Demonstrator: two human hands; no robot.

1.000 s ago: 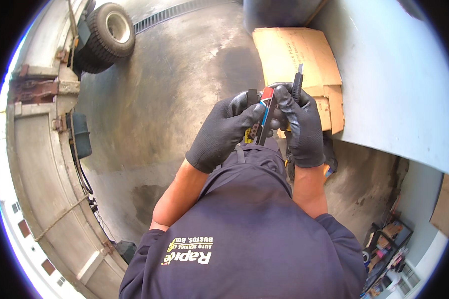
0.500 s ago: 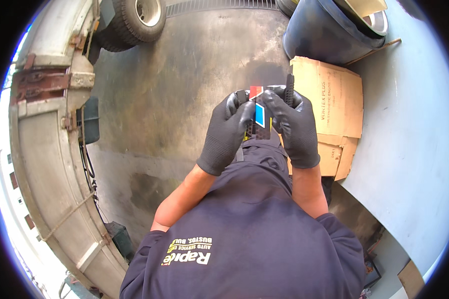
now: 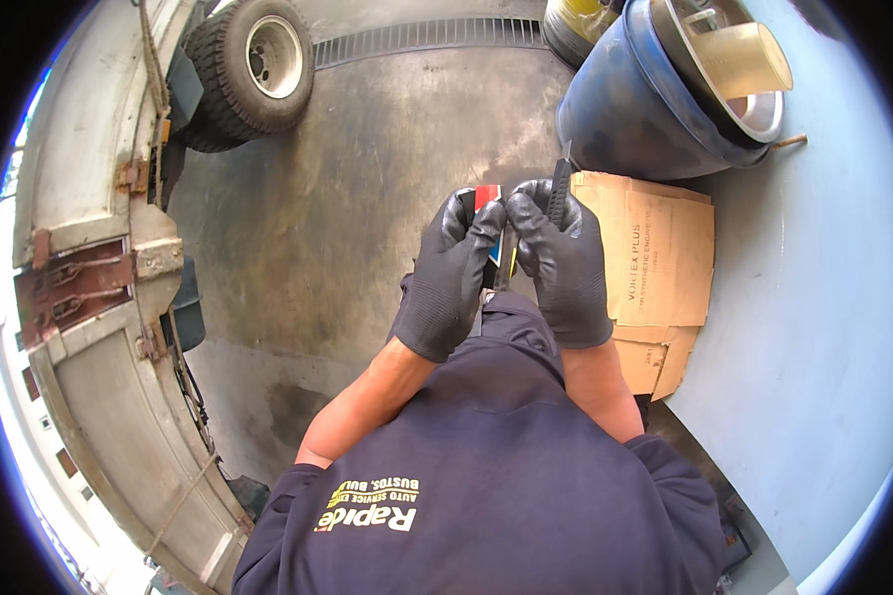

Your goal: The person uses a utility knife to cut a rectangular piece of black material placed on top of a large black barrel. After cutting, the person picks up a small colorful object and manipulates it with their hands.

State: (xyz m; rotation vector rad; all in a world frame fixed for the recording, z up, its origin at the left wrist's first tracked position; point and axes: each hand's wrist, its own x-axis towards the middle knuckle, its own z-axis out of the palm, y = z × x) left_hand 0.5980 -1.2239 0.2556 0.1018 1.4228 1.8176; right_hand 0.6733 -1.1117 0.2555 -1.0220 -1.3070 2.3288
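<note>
While both hands meet in front of the chest: they share one small item over the floor.
Left hand (image 3: pixel 453 283): black glove, fingers curled shut around the left side of a small packet (image 3: pixel 490 203).
Right hand (image 3: pixel 564 260): black glove, fingers bent closed, thumb and forefinger pinching the packet's right edge; a thin black tool (image 3: pixel 560 188) stands upright against its fingers.
Packet: red at the top, blue and yellow lower down, upright between the two hands, mostly hidden by them.
Cardboard (image 3: pixel 655 260): flattened, lying on the floor just right of the right hand.
Barrel (image 3: pixel 645 119): blue, open, beyond the cardboard.
Tyre (image 3: pixel 250 71): upper left, beside a grey vehicle body (image 3: pixel 89 297).
Floor (image 3: pixel 367 198): dark stained concrete.
</note>
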